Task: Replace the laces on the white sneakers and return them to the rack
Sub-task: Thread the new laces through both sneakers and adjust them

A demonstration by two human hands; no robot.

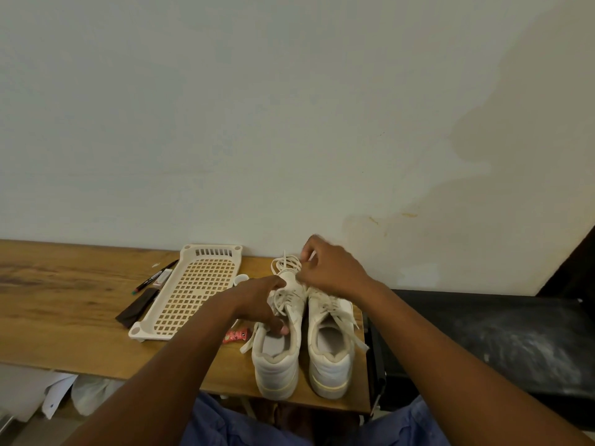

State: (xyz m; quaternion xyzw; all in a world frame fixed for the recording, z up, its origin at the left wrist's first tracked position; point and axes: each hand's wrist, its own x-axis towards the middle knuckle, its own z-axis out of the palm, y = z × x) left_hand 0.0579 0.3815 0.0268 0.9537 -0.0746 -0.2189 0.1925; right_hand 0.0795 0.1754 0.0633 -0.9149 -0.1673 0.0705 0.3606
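Note:
Two white sneakers stand side by side on the wooden table point(64, 304), heels toward me: the left sneaker point(278, 358) and the right sneaker point(330, 355). My left hand point(257, 300) grips the left sneaker at its tongue, thumb inside the opening. My right hand point(328, 267) pinches a white lace point(285, 263) that loops loosely above the toe of the left sneaker. Loose lace ends trail off both sneakers. The cream perforated rack point(193, 289) lies flat to the left of the sneakers.
Left of the rack lie a pen point(154, 276), a small white block and a dark flat case point(138, 307). A red wrapper point(235, 335) sits by the left sneaker. A black bench point(483, 342) stands right of the table. The wall is close behind.

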